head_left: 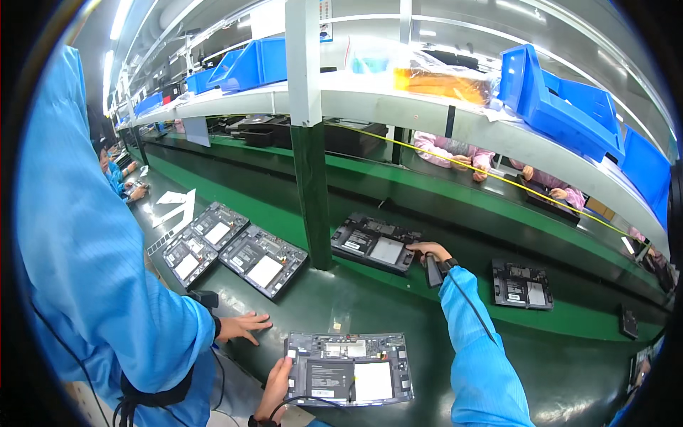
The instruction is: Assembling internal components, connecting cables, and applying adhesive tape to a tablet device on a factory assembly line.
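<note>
Five open black devices can be counted, plus one smaller dark piece [628, 322], cut from a clear view, at the far right. The held device [348, 366] lies on the table [341, 313] at the lower middle; its black battery [329, 377] carries several pale lines of print and a small white sticker, all too fine to read, beside one white pad [373, 382]. The left hand [274, 390] has its grip clamped on that device's left edge, thumb on top. Two devices [263, 261] sit side by side on the table to the left, each with one white pad. Two more rest on the green line [583, 324] behind: the middle device [377, 243] and the right device [523, 285], each with a white label whose print is unreadable. The right hand [431, 251] is at the middle device's right edge, fingers extended onto it; whether the grip closes there, I cannot tell. One co-worker's hand [243, 327] spreads flat on the table below the left pair. The shelf [398, 99] bears one orange bag [441, 85] and several blue bins [562, 107], overlapping too much for a sure count.
</note>
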Demonstrator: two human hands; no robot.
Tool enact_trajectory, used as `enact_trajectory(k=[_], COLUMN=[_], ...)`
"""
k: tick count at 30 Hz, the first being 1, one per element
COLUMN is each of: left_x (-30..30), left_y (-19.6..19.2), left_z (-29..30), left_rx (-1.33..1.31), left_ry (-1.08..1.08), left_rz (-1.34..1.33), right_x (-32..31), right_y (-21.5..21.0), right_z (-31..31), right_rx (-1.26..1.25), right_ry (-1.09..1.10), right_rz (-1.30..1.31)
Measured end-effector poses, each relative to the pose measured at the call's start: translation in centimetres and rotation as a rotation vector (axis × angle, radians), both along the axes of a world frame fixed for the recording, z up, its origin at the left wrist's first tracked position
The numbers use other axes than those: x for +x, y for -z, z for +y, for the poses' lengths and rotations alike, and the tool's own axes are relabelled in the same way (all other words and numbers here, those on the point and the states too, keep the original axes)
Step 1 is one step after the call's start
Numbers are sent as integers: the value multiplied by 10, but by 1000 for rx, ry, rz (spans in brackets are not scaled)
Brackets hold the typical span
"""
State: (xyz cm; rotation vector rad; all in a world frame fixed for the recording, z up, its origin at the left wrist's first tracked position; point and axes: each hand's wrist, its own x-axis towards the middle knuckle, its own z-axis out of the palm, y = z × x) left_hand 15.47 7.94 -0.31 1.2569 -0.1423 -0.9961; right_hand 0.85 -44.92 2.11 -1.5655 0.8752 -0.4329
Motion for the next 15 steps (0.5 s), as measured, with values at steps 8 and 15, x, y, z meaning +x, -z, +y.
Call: enact_trajectory(k=[8,15], left_x=[7,14], left_y=[-9,-60], left_z=[-15,-109], left_rx=[81,-29], left_ry=[80,373], left_rz=[-10,45], right_x=[-21,-264], right_y=[-43,-63], right_z=[59,111], right_rx=[494,114], right_ry=[69,642], right_rz=[-186,-508])
